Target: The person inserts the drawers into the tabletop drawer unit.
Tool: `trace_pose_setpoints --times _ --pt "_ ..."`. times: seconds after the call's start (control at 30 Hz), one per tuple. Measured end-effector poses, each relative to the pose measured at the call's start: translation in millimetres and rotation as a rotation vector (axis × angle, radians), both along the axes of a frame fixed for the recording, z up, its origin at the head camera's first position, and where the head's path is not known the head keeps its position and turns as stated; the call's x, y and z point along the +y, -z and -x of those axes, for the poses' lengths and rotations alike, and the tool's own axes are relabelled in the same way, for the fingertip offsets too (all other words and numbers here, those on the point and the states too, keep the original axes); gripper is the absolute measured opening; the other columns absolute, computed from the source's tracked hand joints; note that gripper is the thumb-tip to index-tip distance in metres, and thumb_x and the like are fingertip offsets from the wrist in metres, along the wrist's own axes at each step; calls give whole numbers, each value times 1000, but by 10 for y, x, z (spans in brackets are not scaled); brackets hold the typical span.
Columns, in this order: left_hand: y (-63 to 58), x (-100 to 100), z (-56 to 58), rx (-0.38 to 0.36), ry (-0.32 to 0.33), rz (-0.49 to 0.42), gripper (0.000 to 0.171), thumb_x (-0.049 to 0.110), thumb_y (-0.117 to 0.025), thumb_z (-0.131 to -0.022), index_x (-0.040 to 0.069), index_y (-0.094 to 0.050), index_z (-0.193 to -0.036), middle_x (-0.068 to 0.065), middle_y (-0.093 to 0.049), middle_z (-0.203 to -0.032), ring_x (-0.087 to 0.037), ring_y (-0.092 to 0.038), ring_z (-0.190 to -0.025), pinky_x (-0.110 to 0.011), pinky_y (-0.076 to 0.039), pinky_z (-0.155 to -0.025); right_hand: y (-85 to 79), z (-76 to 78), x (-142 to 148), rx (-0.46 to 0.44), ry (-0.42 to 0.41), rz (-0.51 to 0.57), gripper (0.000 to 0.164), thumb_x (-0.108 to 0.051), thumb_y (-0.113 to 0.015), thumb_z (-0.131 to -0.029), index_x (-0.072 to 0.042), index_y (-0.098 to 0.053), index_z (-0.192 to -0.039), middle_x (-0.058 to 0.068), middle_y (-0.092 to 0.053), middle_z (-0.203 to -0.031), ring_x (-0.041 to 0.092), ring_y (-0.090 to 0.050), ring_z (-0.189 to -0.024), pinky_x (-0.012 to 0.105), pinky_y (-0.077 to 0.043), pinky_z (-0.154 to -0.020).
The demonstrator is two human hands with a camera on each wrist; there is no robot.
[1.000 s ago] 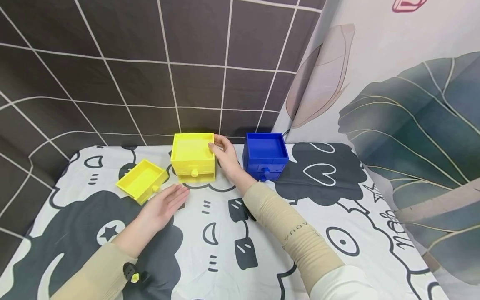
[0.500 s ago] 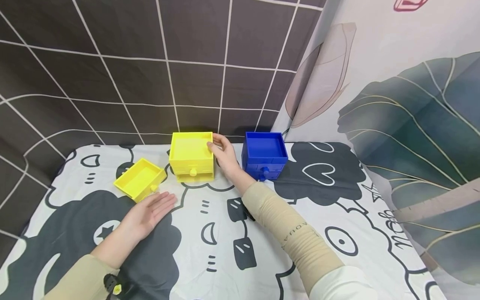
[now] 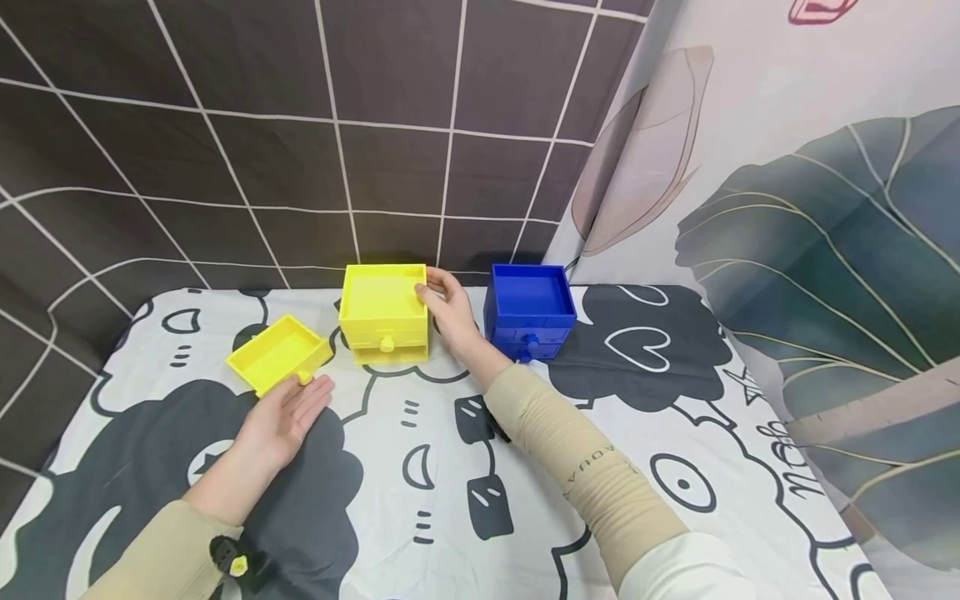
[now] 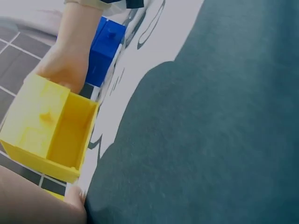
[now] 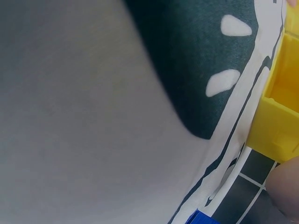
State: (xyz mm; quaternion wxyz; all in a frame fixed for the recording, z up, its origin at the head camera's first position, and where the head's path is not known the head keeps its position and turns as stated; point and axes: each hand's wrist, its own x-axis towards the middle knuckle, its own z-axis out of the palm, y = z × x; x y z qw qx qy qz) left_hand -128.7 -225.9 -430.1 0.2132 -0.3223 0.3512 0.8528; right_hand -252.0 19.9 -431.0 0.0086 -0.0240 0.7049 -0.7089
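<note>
A small yellow drawer cabinet (image 3: 384, 302) stands at the back of the cloth, with one knobbed drawer in place and a bare slot below it. My right hand (image 3: 452, 317) holds its right side, the thumb over the top rim and the fingers along the outer wall. To the left lies a loose yellow drawer (image 3: 277, 354), its knob facing front right. My left hand (image 3: 281, 421) is right at the drawer's front, palm turned up and fingers fairly straight beside the knob. In the left wrist view, the cabinet's open slot (image 4: 72, 133) shows an orange-yellow inside.
A blue drawer cabinet (image 3: 530, 304) of similar shape stands right of the yellow one, close to my right forearm. A black-and-white printed cloth (image 3: 420, 500) covers the table. Dark grid-patterned fabric (image 3: 390, 167) hangs right behind the cabinets.
My left hand has moved left, from in front of the yellow cabinet to the loose drawer's front edge. The right hand keeps its hold on the cabinet.
</note>
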Motion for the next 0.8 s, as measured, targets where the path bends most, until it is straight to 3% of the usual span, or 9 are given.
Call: trace_pose_setpoints --times 0.07,0.13,0.2,0.27,0.37,0.6,0.8 --pt "-15 19 18 -10 -31 -4 70 39 -41 -114 30 -2 -172 8 -51 -163 -6 -33 -159 -17 -44 -118 5 -1 1 -3 0 -1 48 -12 -63 -103 2 -53 -149 21 -57 -151 35 -54 -141 44 -48 -123" --pt "-28 33 32 -22 -57 -10 70 40 -43 -114 31 -5 -172 12 -33 -173 -4 -34 -158 -17 -44 -117 10 0 0 -4 1 -2 49 -12 -63 -103 2 -54 -149 21 -57 -151 35 -54 -141 44 -48 -123" --pt "-29 32 42 -34 -82 -24 70 40 -47 -113 32 -9 -171 9 -54 -161 -3 -36 -156 -16 -45 -116 15 1 0 -4 1 -2 49 -12 -63 -103 2 -54 -149 21 -57 -151 34 -54 -141 44 -48 -123" --pt "-27 25 48 -50 -110 -41 71 39 -52 -111 32 -14 -171 6 -75 -134 -2 -38 -154 -16 -46 -115 20 4 -2 -4 -1 -2 49 -12 -63 -103 2 -53 -149 21 -57 -151 35 -54 -141 44 -48 -123" --pt "-16 0 52 -75 -150 -71 73 38 -59 -108 34 -20 -169 4 -81 -92 1 -42 -151 -16 -49 -112 23 7 -4 -2 -2 -1 48 -11 -63 -103 3 -53 -149 22 -57 -151 35 -54 -141 44 -48 -123" --pt "2 -91 48 -97 -175 -113 73 34 -59 -108 36 -18 -169 1 -80 -88 5 -59 -136 -15 -53 -108 18 8 -2 0 -2 -5 49 -11 -63 -103 3 -53 -149 22 -57 -150 35 -54 -141 44 -48 -123" --pt "24 -164 1 -105 -159 -132 72 33 -59 -109 37 -18 -168 -1 -80 -88 -5 -75 -110 -16 -54 -107 23 9 3 2 -4 5 49 -11 -63 -103 3 -53 -149 22 -57 -150 35 -54 -141 44 -48 -122"
